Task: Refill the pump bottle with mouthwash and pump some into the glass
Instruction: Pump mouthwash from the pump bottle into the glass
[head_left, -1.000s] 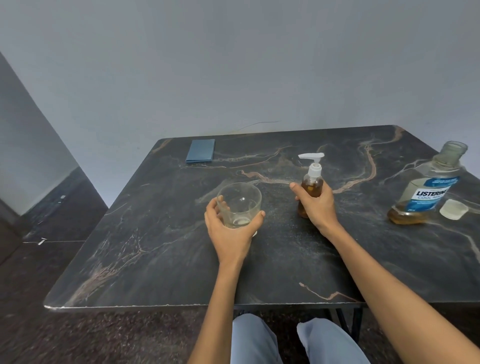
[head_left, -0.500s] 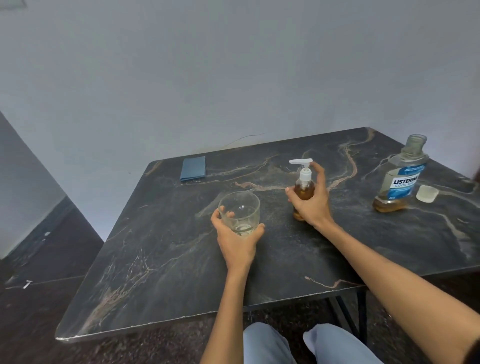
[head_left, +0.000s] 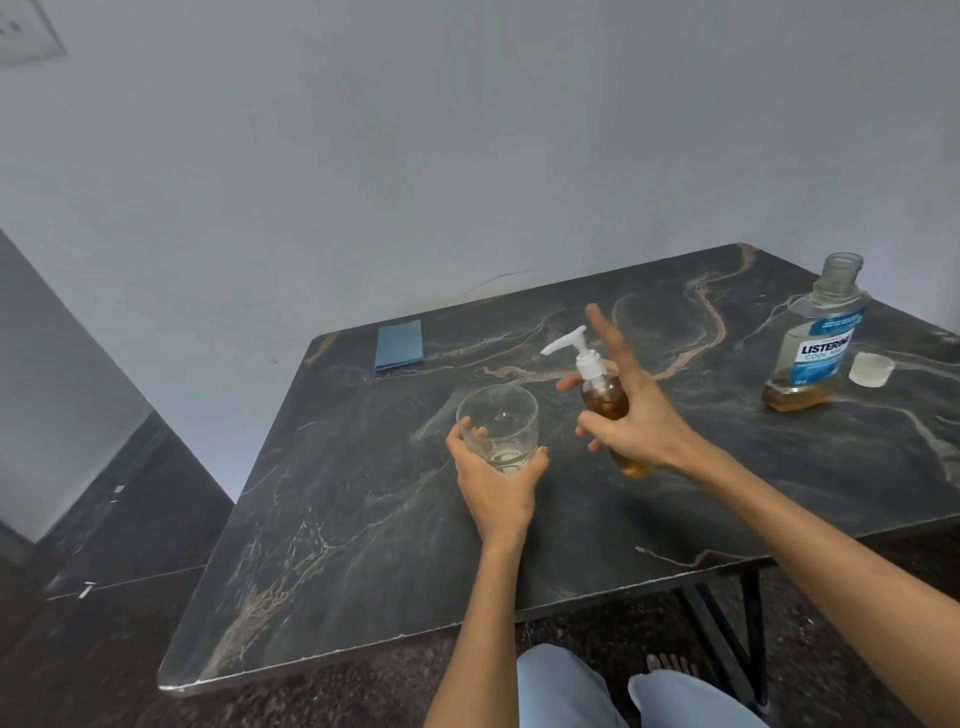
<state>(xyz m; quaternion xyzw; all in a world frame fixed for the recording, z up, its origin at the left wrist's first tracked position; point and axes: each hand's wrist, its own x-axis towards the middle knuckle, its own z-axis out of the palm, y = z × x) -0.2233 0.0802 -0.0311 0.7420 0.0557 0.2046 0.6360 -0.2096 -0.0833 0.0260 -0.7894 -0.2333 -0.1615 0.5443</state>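
Pump bottle (head_left: 605, 395) tilted toward the glass (head_left: 498, 428), lifted off the table (head_left: 363, 519)
My right hand (head_left: 636, 421) grips its amber body, index finger raised straight beside the white pump; my left hand (head_left: 496, 480) curls around the glass base, on the tabletop

You're sitting in what looks like a plain room at home: a dark marble-patterned table (head_left: 363, 519) on black metal legs pushed against a bare grey wall (head_left: 467, 156), a dark speckled floor (head_left: 104, 649) underneath, and a bare foot (head_left: 670, 665) showing below the table edge.
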